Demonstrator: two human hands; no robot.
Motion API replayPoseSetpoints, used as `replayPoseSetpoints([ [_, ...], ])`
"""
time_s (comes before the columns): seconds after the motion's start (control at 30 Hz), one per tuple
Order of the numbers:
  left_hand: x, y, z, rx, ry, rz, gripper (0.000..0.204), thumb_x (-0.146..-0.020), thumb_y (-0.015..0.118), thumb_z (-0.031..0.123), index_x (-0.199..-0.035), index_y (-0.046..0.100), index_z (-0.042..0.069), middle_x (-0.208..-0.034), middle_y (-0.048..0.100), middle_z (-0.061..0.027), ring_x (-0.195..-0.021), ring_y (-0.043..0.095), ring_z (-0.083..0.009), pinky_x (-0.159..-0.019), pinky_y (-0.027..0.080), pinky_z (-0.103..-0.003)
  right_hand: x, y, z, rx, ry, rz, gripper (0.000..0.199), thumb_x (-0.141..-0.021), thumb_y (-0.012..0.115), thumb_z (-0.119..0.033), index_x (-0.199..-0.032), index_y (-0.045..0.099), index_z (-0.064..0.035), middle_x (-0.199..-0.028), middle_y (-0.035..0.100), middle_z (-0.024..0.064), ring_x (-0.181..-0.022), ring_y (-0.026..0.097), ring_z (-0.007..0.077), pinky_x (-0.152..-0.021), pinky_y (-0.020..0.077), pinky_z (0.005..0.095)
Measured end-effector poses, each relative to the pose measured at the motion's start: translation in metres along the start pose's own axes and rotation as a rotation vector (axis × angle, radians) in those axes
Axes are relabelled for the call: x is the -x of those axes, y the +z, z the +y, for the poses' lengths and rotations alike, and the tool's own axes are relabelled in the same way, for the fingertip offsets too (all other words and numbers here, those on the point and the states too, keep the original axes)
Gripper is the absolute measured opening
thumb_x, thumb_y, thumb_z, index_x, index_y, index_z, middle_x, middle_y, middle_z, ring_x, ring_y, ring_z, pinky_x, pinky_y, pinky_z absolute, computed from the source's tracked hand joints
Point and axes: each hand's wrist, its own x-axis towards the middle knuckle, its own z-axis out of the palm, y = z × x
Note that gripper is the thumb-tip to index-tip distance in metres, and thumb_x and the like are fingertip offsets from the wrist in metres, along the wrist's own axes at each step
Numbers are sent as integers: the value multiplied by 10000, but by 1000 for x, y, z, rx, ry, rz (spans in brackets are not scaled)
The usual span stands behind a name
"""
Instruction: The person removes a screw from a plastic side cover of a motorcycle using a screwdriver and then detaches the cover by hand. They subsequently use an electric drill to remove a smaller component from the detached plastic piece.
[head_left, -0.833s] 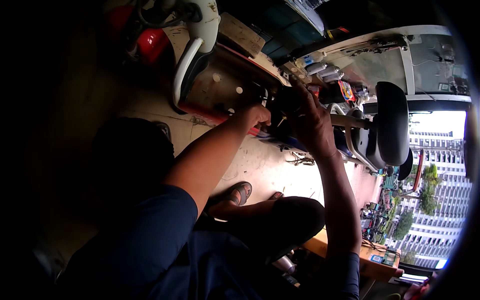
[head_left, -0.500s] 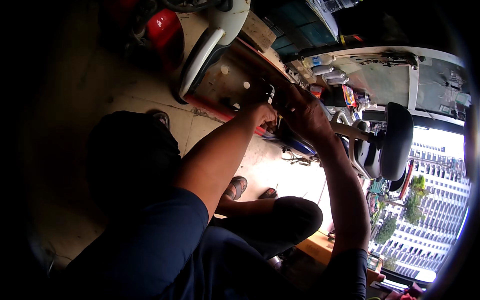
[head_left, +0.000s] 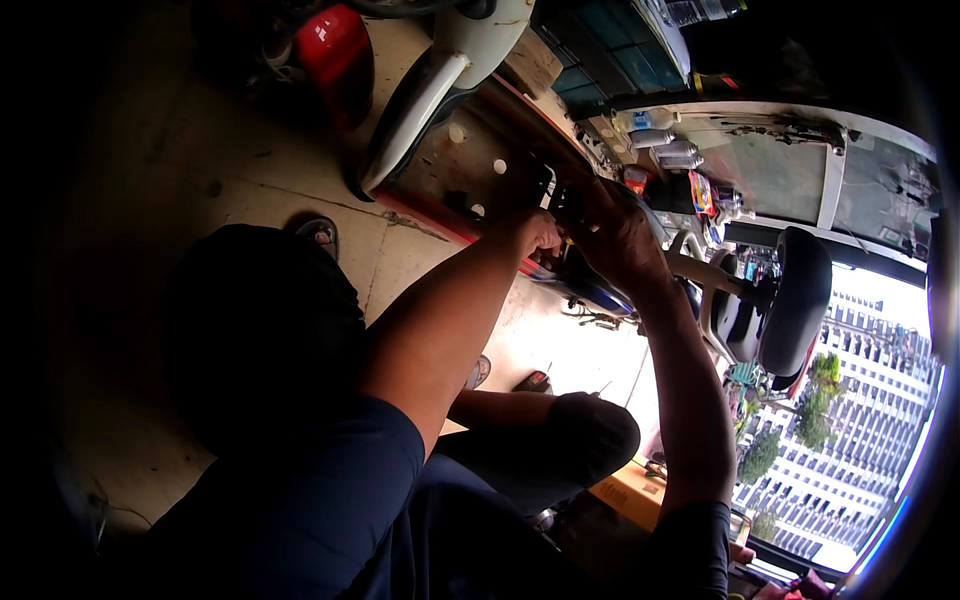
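Both hands work at the right-hand end of an open, rust-stained tray with a red edge [head_left: 450, 230], which looks like a scooter's deck. My left hand [head_left: 541, 234] is closed, its fingers curled by the tray's near edge; whatever they pinch is hidden. Close beside it, my right hand [head_left: 625, 245] bends its fingers down onto dark parts, and what lies under them is too dark to make out. Just beyond my left fingers shows a small shiny metal piece [head_left: 549, 188]. Pale round holes dot the tray's floor.
A white curved fender [head_left: 415, 125] rises at the tray's left end, with a red shell [head_left: 335, 65] behind. A black wheel [head_left: 797, 300] stands right. Spray cans [head_left: 676, 155] and bottles line the far side. A cardboard box [head_left: 632, 494] lies near my right arm.
The whole view has shifted slightly, with the tray and wheel a little lower and further right. Both hands stay at the same spot on the tray.
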Motion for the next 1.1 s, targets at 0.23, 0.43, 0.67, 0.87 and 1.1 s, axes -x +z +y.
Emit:
replayPoseSetpoints([
  [0.23, 15, -1, 17, -44, 0, -1, 131, -762, 728, -26, -881, 766, 11, -776, 732, -115, -589, 655, -211, -545, 526, -366, -3, -8, -10, -13, 80, -91, 601, -898, 730, -50, -1453, 526, -164, -1058, 652, 140, -882, 711, 310, -769, 595, 403],
  [0.43, 23, 1, 24, -72, 4, -1, 177, -725, 744, -55, -886, 763, 17, -770, 724, -111, -609, 658, -208, -548, 527, -363, -2, -3, -9, -10, 40, -47, 564, -916, 722, -14, -1443, 556, -127, -940, 691, 96, -792, 685, 180, -709, 568, 323],
  [0.67, 31, -2, 31, -89, 7, 9, 238, -681, 762, -89, -891, 759, 23, -763, 716, -106, -633, 661, -205, -550, 527, -358, 0, -4, -12, -7, 56, -63, 593, -917, 721, -11, -1465, 540, -144, -988, 701, 98, -837, 706, 182, -751, 586, 332],
  [0.87, 42, -1, 43, -95, 20, 20, 292, -644, 778, -118, -896, 755, 28, -758, 708, -101, -653, 664, -202, -553, 528, -355, 2, -3, -9, 28, 22, -67, 601, -916, 730, -20, -1472, 539, -146, -1027, 698, 98, -864, 709, 181, -772, 586, 330],
  [1.1, 47, 1, 42, -53, -89, 17, 178, -718, 845, -18, -878, 786, 33, -787, 736, -99, -656, 650, -221, -595, 507, -413, 4, -5, -12, -22, 17, -36, 606, -905, 740, -12, -1464, 546, -139, -999, 693, 103, -850, 709, 175, -769, 582, 325],
])
